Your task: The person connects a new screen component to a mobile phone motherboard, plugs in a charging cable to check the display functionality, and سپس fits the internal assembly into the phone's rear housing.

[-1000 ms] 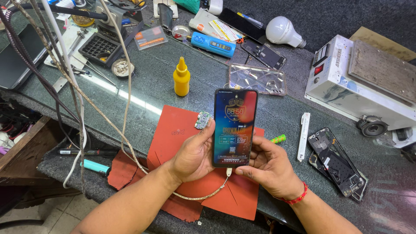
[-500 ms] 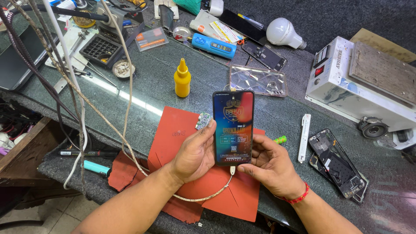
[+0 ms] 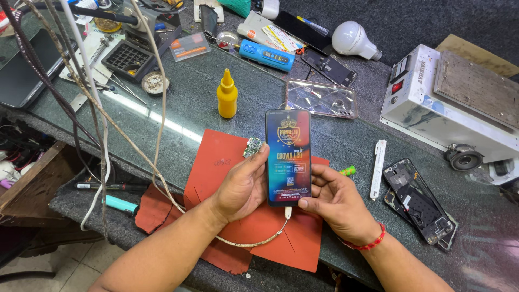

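Smartphone (image 3: 288, 157), screen lit, is held upright above the red mat (image 3: 216, 162) near the front edge of the bench (image 3: 178, 116). The left hand (image 3: 241, 186) is closed around the left edge of the phone, thumb near the upper side. The right hand (image 3: 338, 203) is curled around the lower right edge and bottom corner. Both hands grip the phone; neither is open.

Hazards judged from this position:

- Cable strain. A frayed white cable (image 3: 254, 243) is plugged into the bottom port and loops down across the mat. Any lift or twist of the phone could load the plug and bend the port or break the connection.
- Loose part. A small green circuit board (image 3: 252, 146) sits just beside the left thumb, touching or nearly touching the phone edge; contact cannot be confirmed. A shift of grip could knock it off the mat.
- Spill. A yellow squeeze bottle (image 3: 227, 94) stands upright just behind the mat. A backward sweep of the phone or of the hanging wires (image 3: 92, 108) could tip it.
- Drop. The grip is on the edges only; a slip would land the screen on the mat or hard bench.
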